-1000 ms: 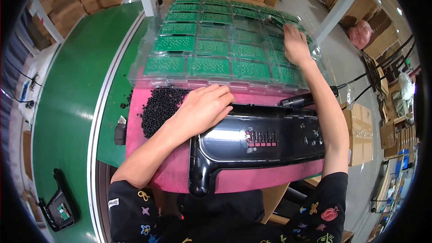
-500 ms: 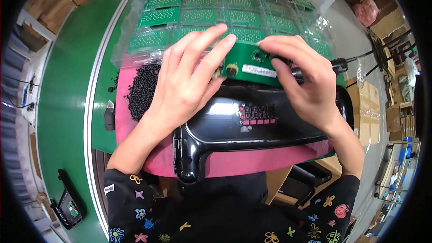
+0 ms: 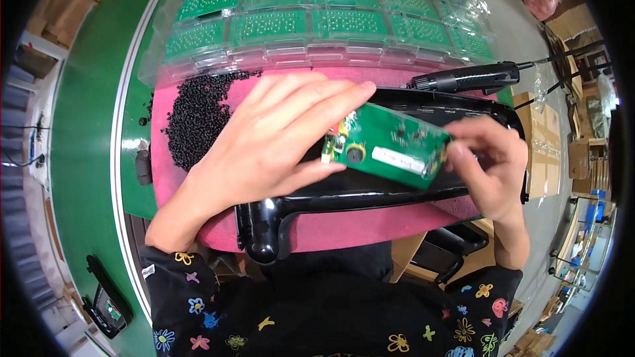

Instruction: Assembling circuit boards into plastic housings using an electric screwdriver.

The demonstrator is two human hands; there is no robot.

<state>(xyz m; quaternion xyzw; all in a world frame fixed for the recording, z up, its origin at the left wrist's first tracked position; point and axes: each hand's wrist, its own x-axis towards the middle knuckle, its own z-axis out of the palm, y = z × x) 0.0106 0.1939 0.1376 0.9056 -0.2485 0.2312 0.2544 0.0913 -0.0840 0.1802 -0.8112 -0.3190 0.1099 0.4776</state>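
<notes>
Between my two hands a green circuit board (image 3: 387,135) is held tilted, its right end lower, above a glossy black plastic housing (image 3: 317,199). My left hand (image 3: 278,132) grips the board's left end, thumb below and fingers above. At the right end, the fingertips of my right hand (image 3: 489,158) pinch the edge. A white label and a round dark component show on the board's face. The housing lies on a pink mat (image 3: 370,235), its middle largely hidden by the board and my hands.
A heap of small black screws (image 3: 198,116) lies at the mat's left. Clear plastic trays (image 3: 297,53) with rows of green boards stand behind. A black electric screwdriver (image 3: 466,79) rests at the back right, its cable running right. Another black housing (image 3: 106,301) lies at the far left.
The circuit board has come nearer, over the housing, and turned so its right end points down. Both hands moved with it, uncovering the screwdriver behind.
</notes>
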